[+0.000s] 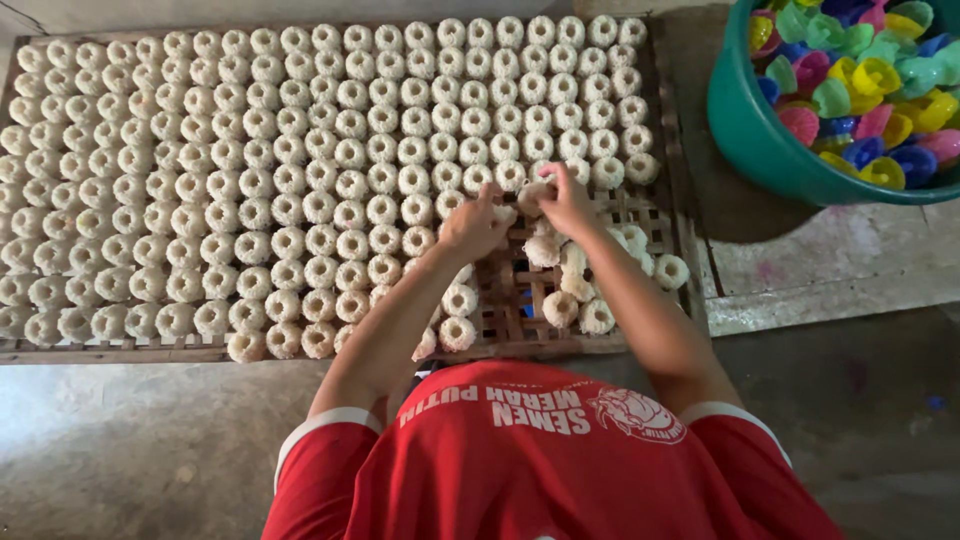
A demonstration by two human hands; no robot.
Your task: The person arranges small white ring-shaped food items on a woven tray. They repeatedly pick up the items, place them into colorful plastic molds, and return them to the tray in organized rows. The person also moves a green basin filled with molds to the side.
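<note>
A woven bamboo rack [520, 285] lies on the floor, filled with neat rows of white ring-shaped pieces [300, 150]. My left hand [475, 225] and my right hand [565, 200] meet over the rack's near right part. Their fingertips pinch a white ring piece [530, 193] at the end of a row. Just below my hands lies a loose, unsorted heap of the same pieces [572, 285] on the bare lattice. My red shirt fills the bottom of the view.
A teal plastic basin [760, 140] stands at the top right, full of small coloured plastic cups [860, 80]. It rests on a stained concrete slab [800, 270]. Grey concrete floor [130, 450] surrounds the rack.
</note>
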